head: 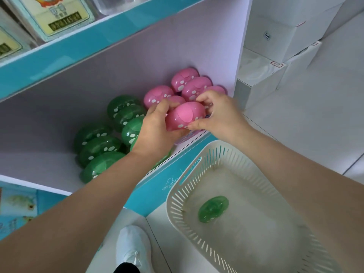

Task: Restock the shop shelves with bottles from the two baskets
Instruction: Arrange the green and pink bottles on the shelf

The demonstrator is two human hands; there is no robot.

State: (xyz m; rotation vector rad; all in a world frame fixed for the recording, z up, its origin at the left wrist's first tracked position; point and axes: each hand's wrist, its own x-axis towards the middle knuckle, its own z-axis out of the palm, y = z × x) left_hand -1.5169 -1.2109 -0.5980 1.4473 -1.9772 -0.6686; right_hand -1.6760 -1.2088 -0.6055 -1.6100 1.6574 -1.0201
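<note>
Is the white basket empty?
No: one green bottle lies in the basket; nothing else shows inside.

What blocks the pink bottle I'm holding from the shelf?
Nothing visible. Left hand and right hand hold the pink bottle at the shelf front, before the other pink bottles; green bottles sit to the left.

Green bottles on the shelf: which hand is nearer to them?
Left. The left hand grips the pink bottle right beside the green bottles; the right hand holds its far side, away from them.
</note>
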